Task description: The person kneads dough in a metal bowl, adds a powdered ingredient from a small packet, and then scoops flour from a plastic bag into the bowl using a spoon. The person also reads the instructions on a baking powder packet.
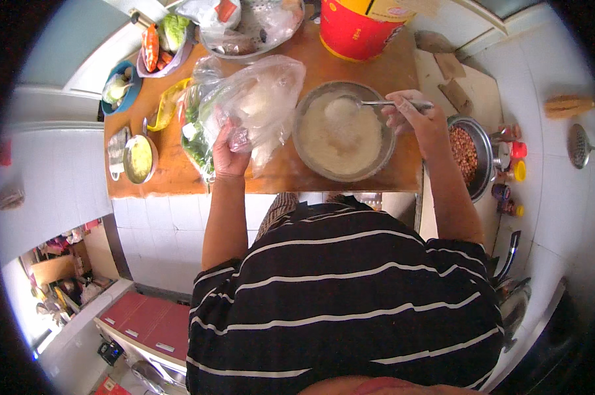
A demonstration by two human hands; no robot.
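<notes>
A round metal bowl [301, 153] of pale flour or batter sits near the front edge of the wooden table [273, 184]. My right hand [412, 114] grips the handle of a metal spoon [371, 103] over the bowl's right rim; the spoon's head holds white powder, level with the bowl's upper middle. Just left of the bowl, my left hand [232, 153] is closed on a clear plastic bag [278, 84] with something whitish inside. Green vegetables in plastic [191, 133] lie to the left of that hand.
A small bowl of yellow food [140, 159] stands at left. Behind are a blue basin [135, 91], a lilac basket [179, 63], a large metal colander [251, 56] and a red bucket [356, 34]. To the right stand a pot of peanuts or beans [463, 150] and several capped jars [518, 170].
</notes>
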